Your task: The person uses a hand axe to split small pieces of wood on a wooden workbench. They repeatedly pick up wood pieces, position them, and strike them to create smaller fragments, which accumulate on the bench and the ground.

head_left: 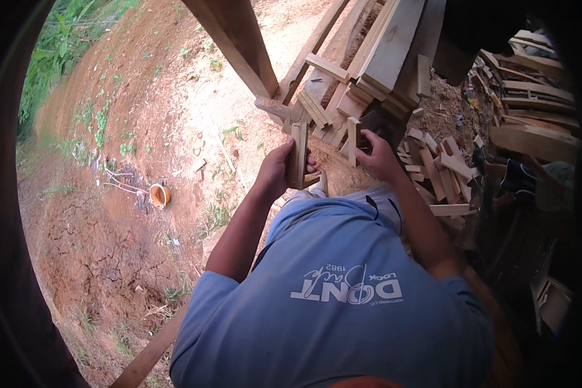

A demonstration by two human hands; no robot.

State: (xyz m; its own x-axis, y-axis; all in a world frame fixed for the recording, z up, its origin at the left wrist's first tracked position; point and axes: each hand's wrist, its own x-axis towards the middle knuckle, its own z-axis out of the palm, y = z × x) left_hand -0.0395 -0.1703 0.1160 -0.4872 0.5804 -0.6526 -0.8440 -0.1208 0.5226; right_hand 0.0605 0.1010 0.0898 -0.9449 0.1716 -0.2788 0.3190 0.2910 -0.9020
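Observation:
My left hand (pixel 279 169) is closed round an upright wooden block (pixel 297 155), with the thumb along its side and the fingertips showing past its right edge. The end of another wood piece (pixel 312 179) shows just below those fingertips. A little to the right, my right hand (pixel 378 157) pinches a smaller, narrow wooden block (pixel 354 141) between thumb and fingers. The two blocks are apart. Just beyond my hands, short wood strips (pixel 314 108) lie at the near end of a stack of long planks (pixel 394 45).
Wood offcuts (pixel 441 168) are heaped to my right, with a pile of boards (pixel 537 97) beyond. A thick wooden post (pixel 239 45) slants down ahead on the left. An orange container (pixel 160 195) lies on the dirt at left. Part of another person (pixel 549 184) shows at far right.

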